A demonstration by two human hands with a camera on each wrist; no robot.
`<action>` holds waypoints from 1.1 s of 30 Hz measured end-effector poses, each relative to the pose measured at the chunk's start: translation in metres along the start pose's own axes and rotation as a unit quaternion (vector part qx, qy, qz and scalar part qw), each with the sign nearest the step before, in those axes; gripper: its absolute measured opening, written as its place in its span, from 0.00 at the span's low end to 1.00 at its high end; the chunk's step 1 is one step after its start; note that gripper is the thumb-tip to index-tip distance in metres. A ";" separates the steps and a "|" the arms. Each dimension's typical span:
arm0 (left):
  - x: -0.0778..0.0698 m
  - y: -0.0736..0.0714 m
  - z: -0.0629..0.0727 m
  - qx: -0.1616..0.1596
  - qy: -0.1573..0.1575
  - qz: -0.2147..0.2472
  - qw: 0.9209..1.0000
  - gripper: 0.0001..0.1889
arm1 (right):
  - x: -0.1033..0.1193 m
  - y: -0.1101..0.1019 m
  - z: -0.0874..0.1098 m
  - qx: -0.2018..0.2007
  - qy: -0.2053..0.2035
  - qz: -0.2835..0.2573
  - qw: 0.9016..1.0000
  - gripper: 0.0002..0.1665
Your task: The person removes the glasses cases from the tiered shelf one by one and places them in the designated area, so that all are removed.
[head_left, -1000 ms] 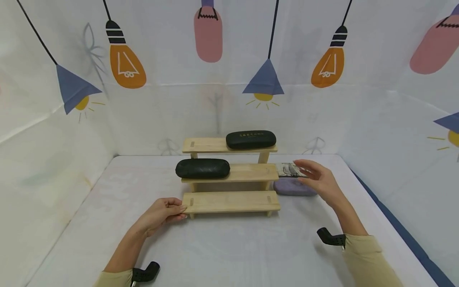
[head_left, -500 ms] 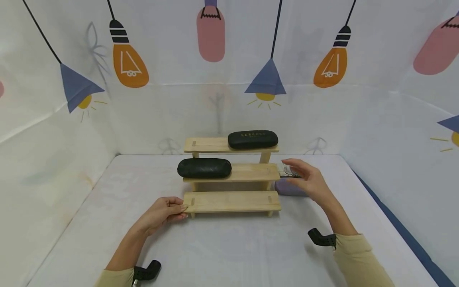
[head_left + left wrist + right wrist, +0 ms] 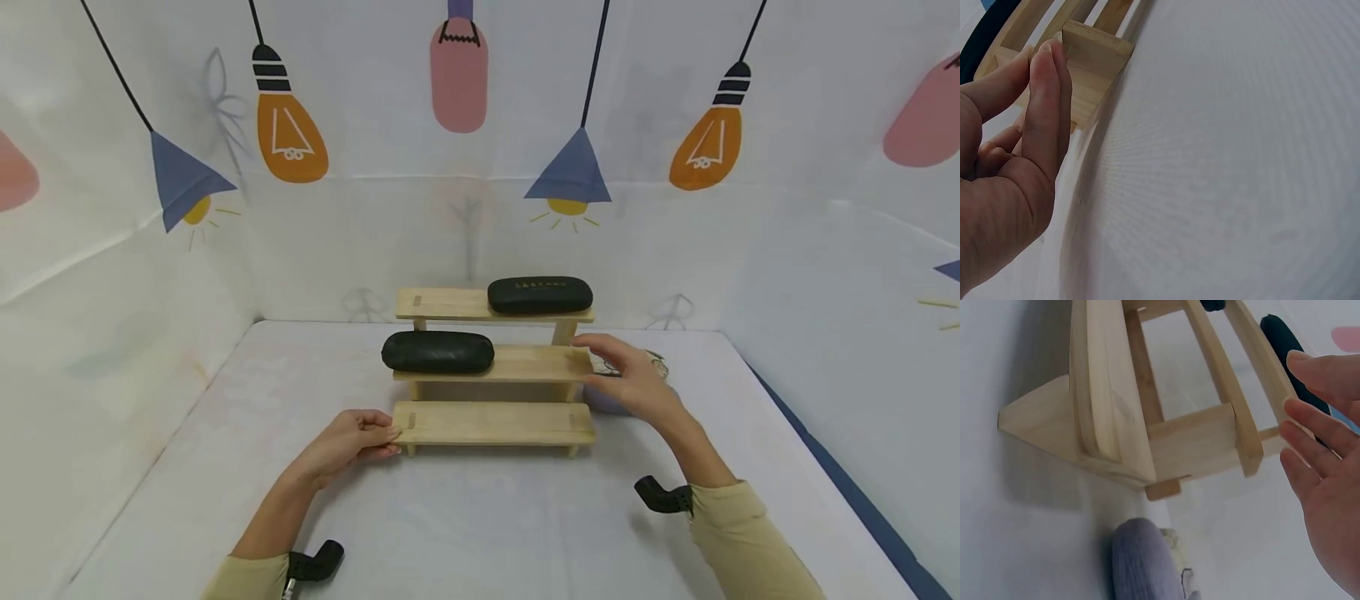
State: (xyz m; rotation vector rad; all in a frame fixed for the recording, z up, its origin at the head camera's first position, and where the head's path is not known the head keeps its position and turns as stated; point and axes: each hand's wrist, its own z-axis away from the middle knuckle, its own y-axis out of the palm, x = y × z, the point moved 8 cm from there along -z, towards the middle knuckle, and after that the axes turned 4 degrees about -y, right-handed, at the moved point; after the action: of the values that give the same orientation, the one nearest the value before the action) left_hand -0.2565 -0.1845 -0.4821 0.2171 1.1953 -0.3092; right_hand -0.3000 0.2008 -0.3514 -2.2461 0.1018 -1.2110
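Note:
A three-tier wooden stand [image 3: 495, 422] stands on the white table. At its lowest board's left end, my left hand [image 3: 351, 446] pinches the corner between thumb and fingers; the left wrist view shows this hand [image 3: 1025, 131] against the wood. Fingers loosely bent and thumb apart, my right hand [image 3: 637, 385] is at the middle board's right end, holding nothing. A black glasses case [image 3: 438, 352] lies on the middle board's left, and another dark glasses case [image 3: 540, 295] on the top board's right. The right hand partly hides a purple case [image 3: 1144, 562] and a pale patterned item [image 3: 657, 363].
The table [image 3: 480, 525] is covered in white. Behind it and at both sides hang white cloth walls [image 3: 360, 242] printed with lamps and bulbs. A blue strip [image 3: 832, 475] runs along the table's right edge.
My right hand has moved left, from over the patterned item and purple case to the stand's right end. The left hand keeps its pinch. The whole head view has shifted slightly.

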 end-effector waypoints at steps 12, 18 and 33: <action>-0.001 0.002 -0.001 0.002 0.005 -0.007 1.000 0.21 | 0.003 0.023 -0.015 0.026 -0.009 0.007 1.000 0.30; -0.001 0.001 -0.002 0.004 0.008 -0.008 1.000 0.21 | 0.004 0.033 -0.023 0.034 0.005 -0.005 0.999 0.33; 0.000 0.001 -0.001 0.003 0.014 -0.013 1.000 0.21 | 0.013 0.065 -0.047 0.051 -0.007 0.018 0.999 0.35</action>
State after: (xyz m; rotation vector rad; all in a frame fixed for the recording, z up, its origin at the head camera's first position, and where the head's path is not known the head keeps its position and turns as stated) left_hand -0.2571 -0.1835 -0.4830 0.2105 1.2256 -0.3339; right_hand -0.3162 0.1217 -0.3562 -2.1556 0.0714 -1.1549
